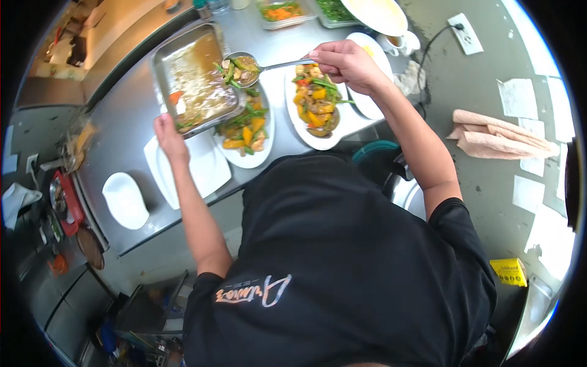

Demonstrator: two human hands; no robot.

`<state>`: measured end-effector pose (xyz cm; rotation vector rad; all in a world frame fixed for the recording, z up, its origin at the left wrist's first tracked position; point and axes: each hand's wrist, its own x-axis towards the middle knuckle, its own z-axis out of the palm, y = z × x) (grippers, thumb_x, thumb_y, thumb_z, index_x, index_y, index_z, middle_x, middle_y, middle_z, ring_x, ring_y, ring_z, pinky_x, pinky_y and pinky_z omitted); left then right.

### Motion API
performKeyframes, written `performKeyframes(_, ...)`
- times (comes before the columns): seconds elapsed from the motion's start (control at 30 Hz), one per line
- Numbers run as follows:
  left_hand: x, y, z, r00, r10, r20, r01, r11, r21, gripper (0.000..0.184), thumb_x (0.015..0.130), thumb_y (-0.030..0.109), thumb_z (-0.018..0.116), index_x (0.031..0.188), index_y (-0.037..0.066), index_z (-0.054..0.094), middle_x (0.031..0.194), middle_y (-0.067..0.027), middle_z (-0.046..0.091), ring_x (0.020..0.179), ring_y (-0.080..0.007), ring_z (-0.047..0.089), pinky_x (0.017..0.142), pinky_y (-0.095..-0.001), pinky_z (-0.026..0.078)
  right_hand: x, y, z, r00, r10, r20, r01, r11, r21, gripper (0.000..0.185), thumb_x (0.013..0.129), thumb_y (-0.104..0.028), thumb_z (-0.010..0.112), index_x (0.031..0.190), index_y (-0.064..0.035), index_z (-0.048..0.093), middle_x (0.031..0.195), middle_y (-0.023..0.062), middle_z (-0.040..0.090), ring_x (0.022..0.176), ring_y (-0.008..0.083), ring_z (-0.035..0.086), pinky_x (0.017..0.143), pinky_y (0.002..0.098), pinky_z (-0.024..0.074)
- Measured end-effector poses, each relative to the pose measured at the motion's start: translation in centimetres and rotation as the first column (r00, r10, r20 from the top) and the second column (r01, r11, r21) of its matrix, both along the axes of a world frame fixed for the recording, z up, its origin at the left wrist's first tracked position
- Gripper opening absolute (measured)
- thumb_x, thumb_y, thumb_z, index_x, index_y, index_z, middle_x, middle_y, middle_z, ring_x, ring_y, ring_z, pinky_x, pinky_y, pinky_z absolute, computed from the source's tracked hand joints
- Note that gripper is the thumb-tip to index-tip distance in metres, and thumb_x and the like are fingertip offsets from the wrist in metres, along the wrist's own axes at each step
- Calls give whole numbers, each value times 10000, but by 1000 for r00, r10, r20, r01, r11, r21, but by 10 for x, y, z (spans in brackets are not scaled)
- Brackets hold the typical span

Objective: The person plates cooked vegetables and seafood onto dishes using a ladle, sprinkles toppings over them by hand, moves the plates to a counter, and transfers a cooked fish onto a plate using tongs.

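Observation:
My left hand (170, 137) grips the near left edge of a rectangular metal pan (158, 73), which is tilted. Brown sauce and a few vegetable pieces lie in the pan. My right hand (350, 64) is closed around the handle of a ladle (269, 66). Its bowl, filled with vegetables and meat or seafood pieces, hangs by the pan's right edge. Below it, a white oval plate (269, 144) with stir-fry is partly covered by the pan. Another white oval plate (315, 144) of stir-fry lies under my right hand's side.
An angular white plate (202, 168) sits by my left forearm, and a smaller white dish (125, 202) farther left. Behind my right hand is another oval plate (384, 61). Containers of chopped carrot (282, 11) and greens (336, 9) stand at the back. A wall with an outlet (466, 33) bounds the right.

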<state>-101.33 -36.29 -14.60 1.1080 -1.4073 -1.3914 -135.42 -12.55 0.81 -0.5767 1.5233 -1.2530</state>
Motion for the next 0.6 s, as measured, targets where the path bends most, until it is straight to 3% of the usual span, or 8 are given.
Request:
performKeyframes(0.17,12,-5,12,1000,15,8,-15,1000,-20,303,1074,309,457,1068,25,562,969,-47,590,884,-126,545,825,-292,451,-29,79,12,970,-73,-230,102,988,116,241,966,-228,639,952,6,690,666,-64,480,576,34,364,501,209,269)
performKeyframes(0.27,14,-7,31,999,40,-28,-42,998,-52,269,1077,270,461,1041,20,554,947,-22,564,893,-94,491,842,-258,412,-26,113,11,894,-19,-447,162,946,282,248,961,-232,636,917,5,696,643,-41,508,582,51,408,516,238,332)
performKeyframes(0.37,20,-16,37,996,37,82,-23,986,-165,279,1079,278,462,1046,17,553,947,-23,561,887,-92,486,837,-261,414,-18,136,-3,792,93,-603,131,939,317,264,970,-233,620,912,15,689,627,-9,524,600,70,441,550,274,394)
performKeyframes(0.4,20,-19,39,997,28,77,-16,988,-155,290,1080,286,462,1040,14,552,939,-20,559,873,-90,482,825,-265,416,-14,142,-5,765,140,-629,114,931,347,239,968,-202,610,944,26,679,647,71,594,599,166,556,605,342,463)
performKeyframes(0.5,11,-16,48,1000,20,12,-19,993,-114,283,1078,278,467,1034,12,554,925,-19,559,851,-90,485,798,-268,425,10,150,-4,520,193,-832,24,970,240,168,947,-131,601,984,13,679,728,152,664,673,305,649,672,403,506)
performKeyframes(0.53,6,-13,51,999,16,37,-11,993,-117,278,1076,274,469,1027,14,554,920,-18,557,845,-91,485,790,-268,427,11,154,-9,338,180,-924,-69,984,166,152,917,-65,591,1028,-3,675,821,200,683,777,387,661,737,445,523)
performKeyframes(0.6,-5,-3,58,996,11,88,0,992,-130,268,1072,266,475,1012,18,556,909,-16,554,834,-91,484,774,-268,430,11,161,-14,263,139,-955,-87,989,120,161,909,-42,582,1039,-7,669,819,199,682,765,384,661,738,452,527)
